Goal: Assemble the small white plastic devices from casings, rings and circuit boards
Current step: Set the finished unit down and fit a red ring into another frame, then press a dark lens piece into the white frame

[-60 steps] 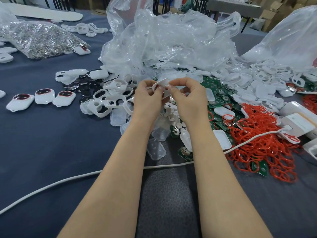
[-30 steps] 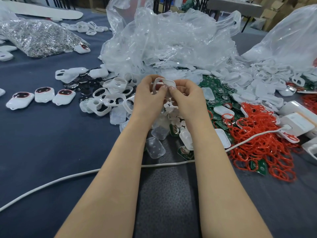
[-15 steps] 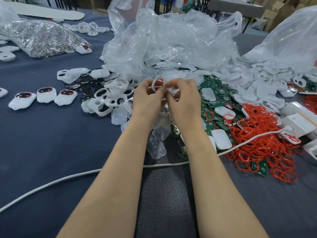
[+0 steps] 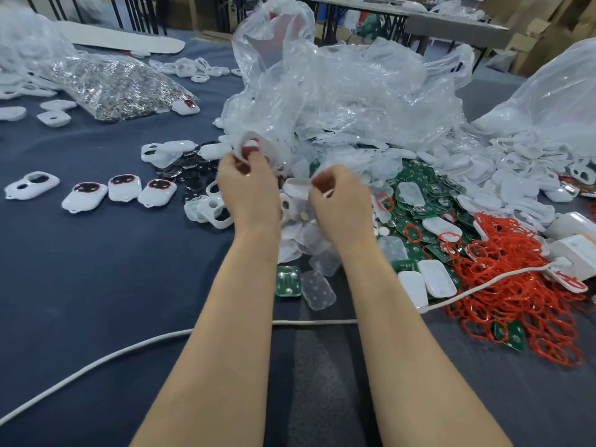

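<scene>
Gripping a white casing point(image 4: 262, 150) by its lower edge, the left hand point(image 4: 248, 191) has thumb and curled fingers round it and holds it up above the knuckles, tilted, its open face turned partly toward the camera. A red ring point(image 4: 252, 142) shows inside its upper end. The right hand point(image 4: 342, 208) sits lower and apart, just to the right, fingers curled; it appears to pinch one end of a flat white piece point(image 4: 298, 186) that juts leftward into the gap between the hands, though blur hides the exact hold. From that piece the casing lies up and to the left, its long axis running roughly up and away, so the mating move would likely fall to the right hand rising leftward while the left steadies. Green circuit boards point(image 4: 419, 188) are heaped just right of the right hand, and the loose red rings point(image 4: 516, 285) farther right and nearer the body. Finished devices point(image 4: 124, 188) lie in a row well left of the left hand. Crumpled plastic bag point(image 4: 338, 91) rises beyond both hands, and a white cable point(image 4: 96, 359) passes under the forearms.
</scene>
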### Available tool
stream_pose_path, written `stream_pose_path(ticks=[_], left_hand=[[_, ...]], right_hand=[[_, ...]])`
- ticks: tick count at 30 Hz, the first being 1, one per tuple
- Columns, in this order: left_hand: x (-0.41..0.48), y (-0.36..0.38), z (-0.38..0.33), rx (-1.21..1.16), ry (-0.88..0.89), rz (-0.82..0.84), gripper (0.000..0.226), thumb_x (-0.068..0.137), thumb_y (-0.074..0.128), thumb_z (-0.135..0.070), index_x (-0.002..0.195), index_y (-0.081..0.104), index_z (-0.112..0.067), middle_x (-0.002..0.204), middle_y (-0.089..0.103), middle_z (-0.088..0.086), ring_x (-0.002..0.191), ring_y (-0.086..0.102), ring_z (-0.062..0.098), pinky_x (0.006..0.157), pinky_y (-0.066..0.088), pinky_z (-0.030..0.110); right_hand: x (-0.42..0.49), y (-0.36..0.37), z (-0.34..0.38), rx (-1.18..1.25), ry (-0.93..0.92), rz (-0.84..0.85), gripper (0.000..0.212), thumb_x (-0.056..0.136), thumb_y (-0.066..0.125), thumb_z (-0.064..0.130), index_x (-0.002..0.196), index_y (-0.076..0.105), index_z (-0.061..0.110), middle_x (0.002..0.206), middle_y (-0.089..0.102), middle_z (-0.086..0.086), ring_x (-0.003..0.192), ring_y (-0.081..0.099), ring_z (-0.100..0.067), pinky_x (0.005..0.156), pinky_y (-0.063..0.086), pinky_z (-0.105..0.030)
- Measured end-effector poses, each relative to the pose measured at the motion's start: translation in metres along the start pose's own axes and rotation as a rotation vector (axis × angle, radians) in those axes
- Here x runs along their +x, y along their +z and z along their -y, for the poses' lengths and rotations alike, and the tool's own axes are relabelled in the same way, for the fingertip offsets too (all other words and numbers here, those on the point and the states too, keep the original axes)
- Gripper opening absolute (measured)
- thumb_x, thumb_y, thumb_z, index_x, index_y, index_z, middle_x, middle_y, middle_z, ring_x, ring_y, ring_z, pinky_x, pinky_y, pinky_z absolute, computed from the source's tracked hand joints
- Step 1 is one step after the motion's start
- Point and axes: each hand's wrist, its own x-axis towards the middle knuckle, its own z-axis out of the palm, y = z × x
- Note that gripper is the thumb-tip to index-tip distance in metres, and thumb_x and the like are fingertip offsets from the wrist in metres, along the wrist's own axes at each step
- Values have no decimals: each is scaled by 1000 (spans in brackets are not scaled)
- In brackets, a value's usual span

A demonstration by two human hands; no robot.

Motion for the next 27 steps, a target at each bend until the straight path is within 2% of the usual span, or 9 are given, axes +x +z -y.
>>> stream_pose_path(ticks=[2,4,9,13,16,18,21,25,27], left_hand=[[10,-12,-12,-149,-20,-49,20,99,51,-22,80,51,-16,81,60,0,68,62,9,63,56,26],[23,-26,-25,-256,-24,-75,17,100,50,-23,84,51,-16,85,60,3,71,63,13,60,55,23],[57,-63,-51,-326,40,-200,9,99,52,-19,100,47,-11,88,60,3,60,66,7,57,51,21],[69,-80,-53,-312,32,-261,8,97,54,-19,102,48,-15,99,62,4,62,66,5,58,49,19],[71,-83,-52,-317,16,-274,5,98,53,-19,98,48,-17,108,63,7,62,66,5,58,49,18],[69,-78,-49,-294,15,-263,4,98,52,-18,97,48,-17,112,64,8,61,67,4,58,50,19],[63,-67,-44,-256,33,-215,11,98,52,-16,89,48,-20,90,64,1,61,66,7,58,51,22],[48,-45,-29,-51,41,-28,4,95,57,-10,99,56,-12,90,67,5,76,65,17,67,56,28],[39,-33,-20,39,36,79,5,94,58,-12,99,59,-11,96,69,7,86,67,19,81,57,35]], right_hand=[[1,13,12,-195,-35,-37,22,90,54,15,109,65,14,111,62,-6,106,51,-25,93,39,-31],[2,31,33,-175,-117,-45,23,92,54,20,112,65,17,115,59,-7,110,48,-27,95,35,-33],[-2,97,86,-332,-383,234,24,90,53,29,106,70,22,112,63,-6,110,51,-30,87,38,-36],[-4,128,97,-542,-368,328,29,90,49,18,117,60,13,124,54,-11,119,43,-34,99,32,-44],[0,132,102,-547,-376,298,28,88,51,15,114,60,10,119,59,-13,114,52,-34,94,36,-41],[1,131,104,-477,-390,266,18,88,50,16,102,61,11,110,64,-11,105,58,-33,82,35,-37],[10,120,100,-263,-334,236,16,89,48,14,96,61,9,99,68,-12,94,61,-34,71,38,-34],[34,73,75,325,26,110,27,89,46,-2,110,63,2,98,69,-18,84,66,-28,80,53,-37],[37,42,55,671,180,64,24,90,49,-7,110,62,-5,84,68,-14,64,67,-17,68,57,-28]])
